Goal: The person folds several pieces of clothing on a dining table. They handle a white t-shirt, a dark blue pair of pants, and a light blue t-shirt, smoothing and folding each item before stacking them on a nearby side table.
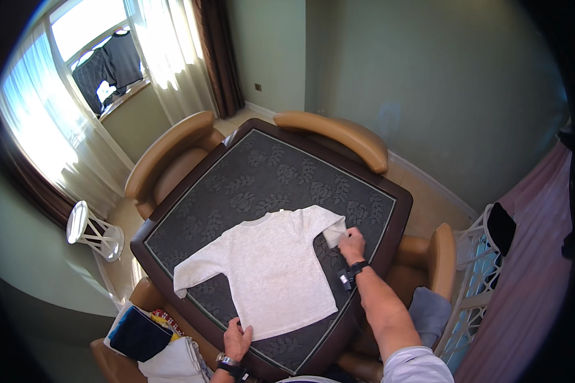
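A pale grey-white long-sleeved sweater lies spread out on the dark patterned table, its neckline toward the far side and its hem toward me. My right hand is closed on the cuff end of the right-hand sleeve, which bends down at its end. At the near left corner of the hem, my left hand pinches the fabric between thumb and fingers. The left-hand sleeve stretches flat toward the table's left edge, and neither hand touches it. Both wrists wear dark straps, and the left one also has a metal watch.
Tan chairs surround the dark-rimmed table. Folded clothes are stacked on the near left chair, and a grey-blue cloth lies on the right one. A white stool stands left, a white rack right.
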Available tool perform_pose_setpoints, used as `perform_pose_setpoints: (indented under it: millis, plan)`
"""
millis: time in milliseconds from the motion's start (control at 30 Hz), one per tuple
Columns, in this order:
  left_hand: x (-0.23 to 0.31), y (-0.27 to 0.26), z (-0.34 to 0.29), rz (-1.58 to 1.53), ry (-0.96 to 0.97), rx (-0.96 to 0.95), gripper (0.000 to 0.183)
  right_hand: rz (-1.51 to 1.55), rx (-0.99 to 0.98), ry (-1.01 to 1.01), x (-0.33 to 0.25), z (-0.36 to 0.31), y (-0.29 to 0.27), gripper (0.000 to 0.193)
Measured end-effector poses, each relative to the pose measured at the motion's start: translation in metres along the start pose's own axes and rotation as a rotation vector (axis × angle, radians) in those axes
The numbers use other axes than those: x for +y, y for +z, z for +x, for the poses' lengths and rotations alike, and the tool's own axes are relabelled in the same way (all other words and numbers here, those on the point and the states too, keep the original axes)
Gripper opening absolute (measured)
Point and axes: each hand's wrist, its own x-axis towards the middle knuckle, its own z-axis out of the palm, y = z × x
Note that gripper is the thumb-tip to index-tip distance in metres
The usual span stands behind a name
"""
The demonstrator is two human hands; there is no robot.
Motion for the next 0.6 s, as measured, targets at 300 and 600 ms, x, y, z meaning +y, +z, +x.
perform_pose_setpoints:
  millis: [300, 600]
  plan:
    - [0.049, -0.013, 0.015, 0.303, 0.568, 0.172, 0.054, 0.372, 0.059, 0.035, 0.015, 0.056, -0.081, 0.020]
    - [0.136, 0.038, 0.130, 0.286, 0.889, 0.026, 0.046, 0.529, -0.101, 0.312, 0.030, 0.057, -0.054, 0.050]
